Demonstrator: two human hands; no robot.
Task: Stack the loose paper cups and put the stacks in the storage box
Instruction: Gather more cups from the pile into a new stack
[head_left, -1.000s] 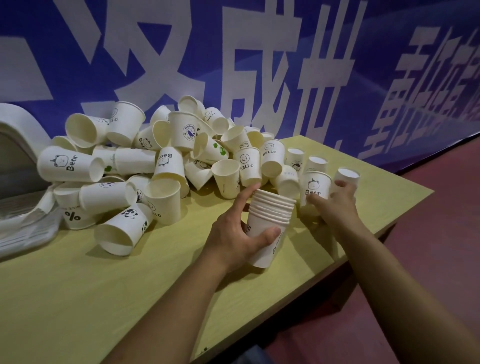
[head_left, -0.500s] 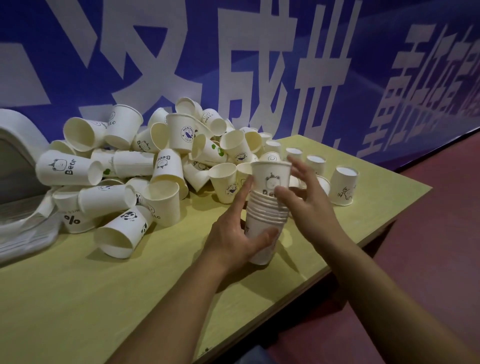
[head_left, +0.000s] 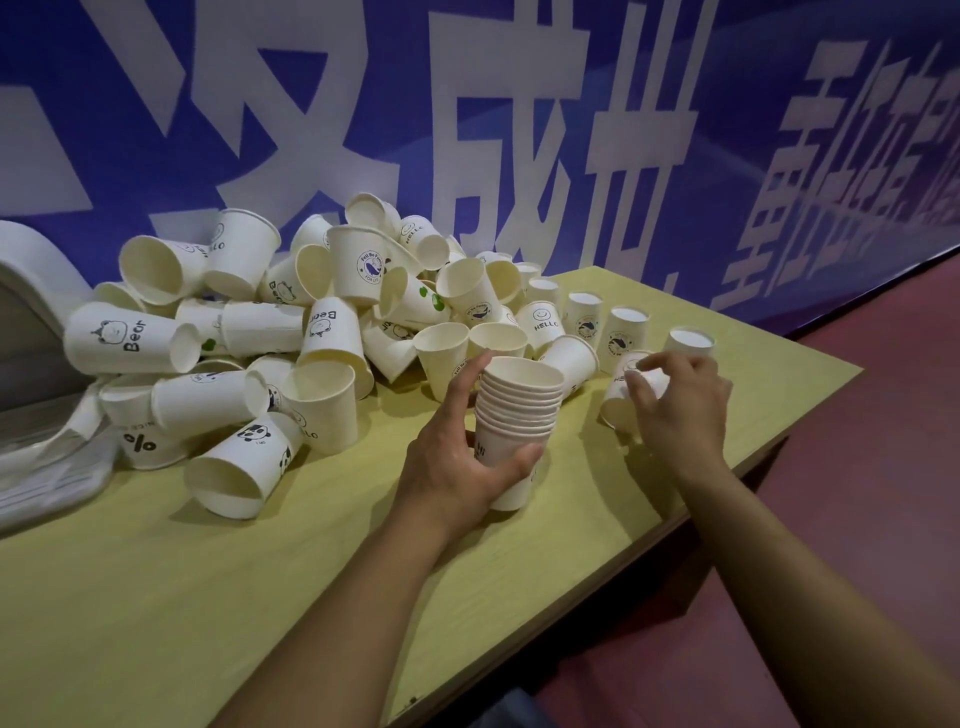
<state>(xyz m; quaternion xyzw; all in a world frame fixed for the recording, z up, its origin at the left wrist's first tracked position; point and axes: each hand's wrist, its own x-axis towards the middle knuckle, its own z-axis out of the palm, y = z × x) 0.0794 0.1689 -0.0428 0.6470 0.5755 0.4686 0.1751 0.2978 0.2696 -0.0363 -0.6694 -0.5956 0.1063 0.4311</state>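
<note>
Paper cups (head_left: 234, 338) formed the bulk of the remaining work: a large loose pile lay on the table (head_left: 156, 597) from 9 o'clock to 12 o'clock of the stack, some cups on their sides, some upright, some inverted. At far left, a white curved object with clear plastic sheeting (head_left: 36, 457) stood beside the pile; whether this was the storage box could not be determined, and no stack was visible inside any container. At centre, the stack (head_left: 517, 415) of nested cups stood mouth-up, gripped near its base by the left hand (head_left: 457, 467), thumb across the front and fingers curled round the back. At 3 o'clock of the stack, the right hand (head_left: 680, 405) held its fingers curled over an inverted cup (head_left: 626, 395), apparently pinching its base. Further inverted cups stood in a row at 1 o'clock to 2 o'clock. Judged from this layout, the task was at an early stage: one partial stack built, most cups unstacked, nothing yet stored.
</note>
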